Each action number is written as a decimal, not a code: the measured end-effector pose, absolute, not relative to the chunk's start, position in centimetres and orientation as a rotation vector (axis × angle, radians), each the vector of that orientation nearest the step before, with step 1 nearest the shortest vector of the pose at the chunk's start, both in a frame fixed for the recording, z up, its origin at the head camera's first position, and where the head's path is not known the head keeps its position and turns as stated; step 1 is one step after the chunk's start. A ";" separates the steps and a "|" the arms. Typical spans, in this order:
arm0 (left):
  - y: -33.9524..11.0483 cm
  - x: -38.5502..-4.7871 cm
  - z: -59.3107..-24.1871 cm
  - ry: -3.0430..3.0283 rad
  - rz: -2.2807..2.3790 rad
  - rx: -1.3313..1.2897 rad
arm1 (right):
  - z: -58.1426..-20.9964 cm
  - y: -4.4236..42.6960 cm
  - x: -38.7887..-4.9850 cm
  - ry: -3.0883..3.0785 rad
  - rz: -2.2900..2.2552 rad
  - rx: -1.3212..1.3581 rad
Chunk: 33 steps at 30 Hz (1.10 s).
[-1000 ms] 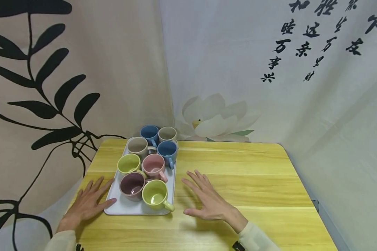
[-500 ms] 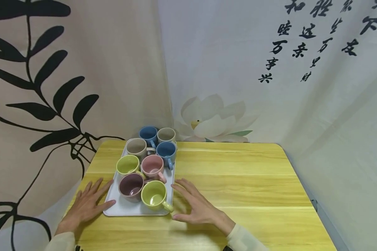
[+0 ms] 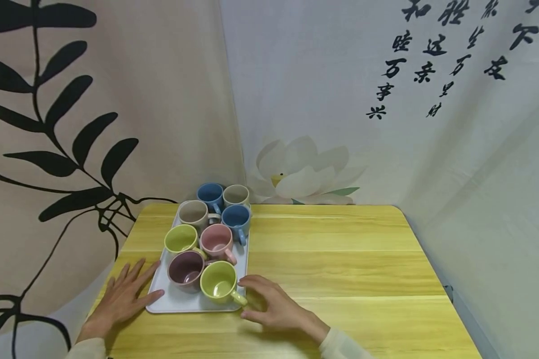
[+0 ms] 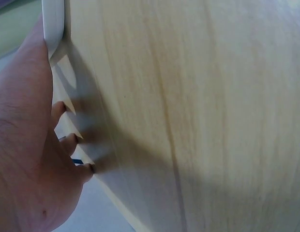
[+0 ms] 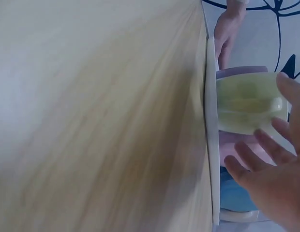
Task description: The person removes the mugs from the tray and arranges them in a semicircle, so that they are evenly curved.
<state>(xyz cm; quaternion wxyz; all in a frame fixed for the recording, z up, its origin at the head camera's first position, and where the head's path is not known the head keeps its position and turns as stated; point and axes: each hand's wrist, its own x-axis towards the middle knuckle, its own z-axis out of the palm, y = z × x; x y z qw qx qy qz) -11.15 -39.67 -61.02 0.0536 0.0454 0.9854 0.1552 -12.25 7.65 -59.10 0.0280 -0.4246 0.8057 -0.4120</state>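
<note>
A white tray (image 3: 159, 299) bears several mugs. At its near right corner stands a yellow-green mug (image 3: 219, 283), its handle pointing toward the near right. Beside it are a purple mug (image 3: 186, 271), a pink mug (image 3: 217, 242) and a second yellow-green mug (image 3: 181, 239). My left hand (image 3: 123, 299) lies with spread fingers at the tray's left edge, thumb on the rim. My right hand (image 3: 280, 306) is beside the near yellow-green mug, thumb and fingers parted around the handle end without gripping it. In the right wrist view its fingers (image 5: 247, 157) are apart and hold nothing.
Farther back on the tray are two blue mugs (image 3: 236, 219) and two beige mugs (image 3: 194, 213). The tray sits on the left side of a yellow wooden table (image 3: 341, 259). Behind the table hangs a pale curtain (image 3: 305, 75) with printed leaves, a flower and characters.
My right hand has moved left from over the table to the near yellow-green mug's handle, its fingers bending a little. The left hand keeps its place at the tray. The head view has shifted slightly.
</note>
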 end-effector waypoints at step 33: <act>-39.6 -11.3 -61.2 2.991 0.478 0.120 | -59.8 6.5 -12.8 2.133 -1.473 -1.090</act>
